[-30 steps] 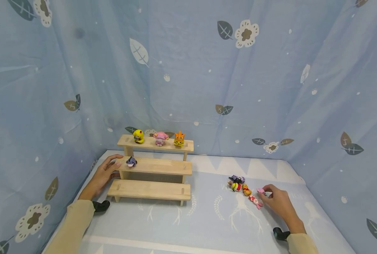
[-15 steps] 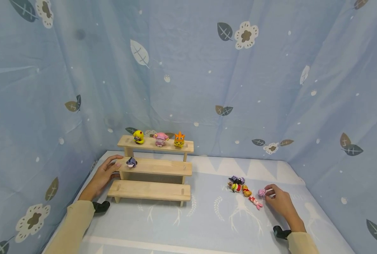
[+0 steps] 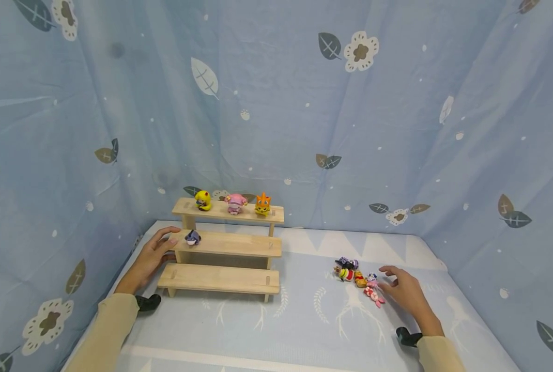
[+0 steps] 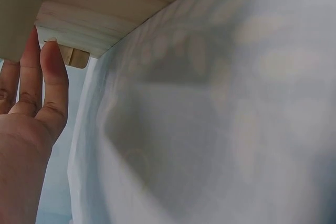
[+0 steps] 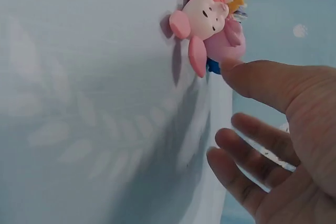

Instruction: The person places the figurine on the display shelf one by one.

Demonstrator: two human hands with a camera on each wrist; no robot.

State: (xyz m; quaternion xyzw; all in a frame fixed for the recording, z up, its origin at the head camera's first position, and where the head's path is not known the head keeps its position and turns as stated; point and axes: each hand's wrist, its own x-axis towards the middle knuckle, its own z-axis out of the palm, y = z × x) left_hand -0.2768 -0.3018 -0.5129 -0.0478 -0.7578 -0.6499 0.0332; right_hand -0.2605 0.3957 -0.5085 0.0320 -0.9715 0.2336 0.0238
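Note:
In the head view, my left hand [image 3: 151,258] grips the left end of the middle step of a wooden three-tier display stand [image 3: 230,243]. Its fingertips [image 4: 52,61] reach under the wood in the left wrist view. At the right, my right hand [image 3: 406,292] is held with fingers apart beside a pink figurine [image 3: 372,280]. Its thumb is at that figurine's edge; whether they touch, I cannot tell. A pink-eared piglet figurine [image 5: 202,17] lies just in front, next to an orange-yellow bear figurine [image 3: 360,279].
A yellow figurine [image 3: 203,200], a pink one [image 3: 235,203] and an orange one [image 3: 263,203] stand on the top step. A blue-purple donkey figurine [image 3: 193,237] sits on the middle step. Black-purple [image 3: 347,263] and striped [image 3: 344,274] figurines lie left of the bear.
My right hand turned the pink figurine, set it down leftward against the others and let go. The bear and piglet figurines shifted slightly left. My left hand stayed on the stand.

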